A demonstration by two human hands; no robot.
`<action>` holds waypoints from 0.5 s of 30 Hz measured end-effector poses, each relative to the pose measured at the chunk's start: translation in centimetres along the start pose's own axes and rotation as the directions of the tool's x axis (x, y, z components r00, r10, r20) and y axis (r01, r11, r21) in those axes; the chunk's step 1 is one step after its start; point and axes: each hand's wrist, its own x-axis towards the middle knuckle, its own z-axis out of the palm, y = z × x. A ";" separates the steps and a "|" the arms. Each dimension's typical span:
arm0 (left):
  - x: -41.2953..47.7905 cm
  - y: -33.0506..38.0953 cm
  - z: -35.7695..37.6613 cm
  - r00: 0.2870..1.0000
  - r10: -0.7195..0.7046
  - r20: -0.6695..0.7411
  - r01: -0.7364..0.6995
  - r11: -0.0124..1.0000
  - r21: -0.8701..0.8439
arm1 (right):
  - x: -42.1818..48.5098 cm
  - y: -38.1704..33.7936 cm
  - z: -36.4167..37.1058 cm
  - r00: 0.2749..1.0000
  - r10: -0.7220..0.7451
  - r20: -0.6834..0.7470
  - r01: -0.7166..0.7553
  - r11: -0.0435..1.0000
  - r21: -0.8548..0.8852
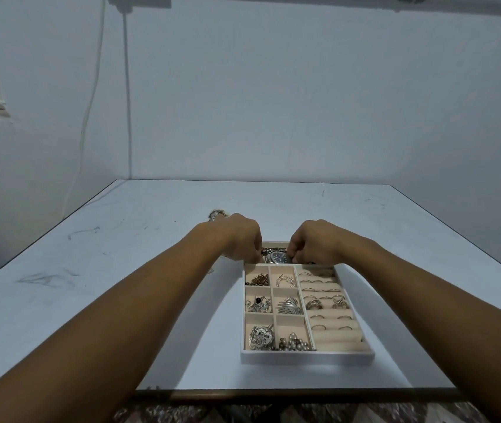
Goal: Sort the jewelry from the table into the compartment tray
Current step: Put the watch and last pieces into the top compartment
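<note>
One loose jewelry piece (213, 215) lies on the table (90, 270), just beyond my left hand (243, 239). That hand's fingers curl down and pinch the left side of the watch (278, 257), which sits over the far compartment of the tray (304, 356). My right hand (313, 242) pinches the watch's right edge with curled fingers.
</note>
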 end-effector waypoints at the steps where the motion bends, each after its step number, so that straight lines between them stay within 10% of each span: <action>1: -0.1 0.0 -0.1 1.000 -0.005 0.003 0.005 1.000 -0.002 | 0.0 0.1 0.1 1.000 -0.002 -0.008 0.002 1.000 -0.002; 15: -8.3 1.1 4.7 0.973 -0.039 -0.228 -0.060 0.908 -0.414 | -8.1 2.5 3.6 0.902 0.138 -0.409 0.094 0.861 0.499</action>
